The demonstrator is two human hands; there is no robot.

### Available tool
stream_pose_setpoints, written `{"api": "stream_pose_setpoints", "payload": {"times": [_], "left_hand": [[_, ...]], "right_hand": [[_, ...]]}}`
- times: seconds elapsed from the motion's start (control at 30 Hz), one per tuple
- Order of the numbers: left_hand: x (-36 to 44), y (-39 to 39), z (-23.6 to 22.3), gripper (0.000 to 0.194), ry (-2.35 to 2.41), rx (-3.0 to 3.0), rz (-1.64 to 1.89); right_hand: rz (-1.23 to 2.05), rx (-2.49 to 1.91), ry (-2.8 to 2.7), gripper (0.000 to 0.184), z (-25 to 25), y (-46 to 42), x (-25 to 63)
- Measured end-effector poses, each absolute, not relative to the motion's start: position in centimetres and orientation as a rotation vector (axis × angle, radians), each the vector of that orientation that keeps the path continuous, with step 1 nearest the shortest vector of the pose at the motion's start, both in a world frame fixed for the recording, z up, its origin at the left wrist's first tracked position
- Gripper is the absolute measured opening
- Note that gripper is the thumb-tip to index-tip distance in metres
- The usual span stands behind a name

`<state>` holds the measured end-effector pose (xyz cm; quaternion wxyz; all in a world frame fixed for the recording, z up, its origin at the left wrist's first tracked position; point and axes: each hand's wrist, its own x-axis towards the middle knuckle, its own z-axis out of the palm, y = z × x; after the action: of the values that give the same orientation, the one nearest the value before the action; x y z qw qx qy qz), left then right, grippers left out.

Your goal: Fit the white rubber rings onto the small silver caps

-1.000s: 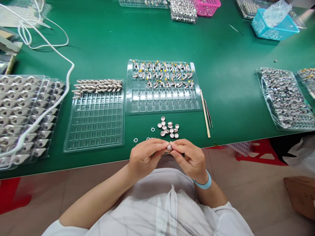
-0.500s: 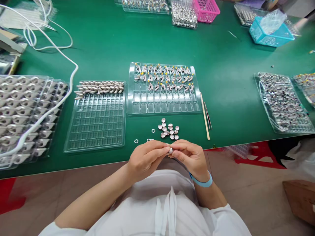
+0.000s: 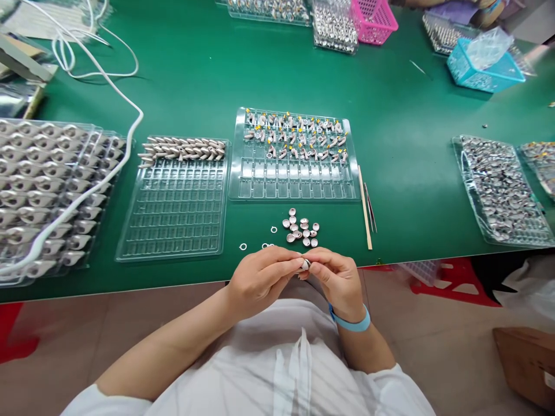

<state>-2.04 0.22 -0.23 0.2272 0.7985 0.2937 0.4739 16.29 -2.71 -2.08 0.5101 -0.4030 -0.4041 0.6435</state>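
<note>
Between the fingertips of both hands is a small silvery, rounded metal part (image 3: 306, 264), held at the table's front edge. My left hand (image 3: 264, 277) pinches it from one side and my right hand (image 3: 340, 280) from the other; fingers cover much of it. Just beyond the hands lies a loose group of small round metal caps (image 3: 299, 233). Several thin white rings (image 3: 273, 230) are scattered left of the caps. Farther back, a clear tray (image 3: 295, 185) carries rows of small curved metal parts (image 3: 299, 137) with yellow tips.
Left is a tray of slanted metal parts (image 3: 173, 214), then stacked trays of larger parts (image 3: 43, 199) crossed by a white cable (image 3: 110, 167). A wooden stick (image 3: 365, 208) and tweezers (image 3: 370, 208) lie right. Farther away are a blue basket (image 3: 485, 69), pink basket (image 3: 375, 23) and full tray (image 3: 498, 190).
The metal part has turned slightly between my fingertips, and more of its shiny side shows at the right. Both hands stay together in nearly the same place. The camera view has shifted a little.
</note>
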Motion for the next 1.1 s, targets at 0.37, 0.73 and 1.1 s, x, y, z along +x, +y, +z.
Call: {"api": "stream_pose_setpoints", "payload": {"times": [0.37,0.73,1.1], "left_hand": [[-2.25,0.18,-0.8,0.024,0.841,2.212,1.277],[-2.47,0.42,-1.01,0.028,0.789,2.234,1.273],[-2.54,0.57,-0.63,0.025,0.79,2.243,1.232]], "right_hand": [[1.516,-0.979,-0.97,0.017,-2.0,-2.64,16.07],[1.415,-1.012,-1.063,0.022,-1.66,-2.71,16.2],[1.468,-1.036,-1.11,0.017,-1.1,-2.54,16.61]]}}
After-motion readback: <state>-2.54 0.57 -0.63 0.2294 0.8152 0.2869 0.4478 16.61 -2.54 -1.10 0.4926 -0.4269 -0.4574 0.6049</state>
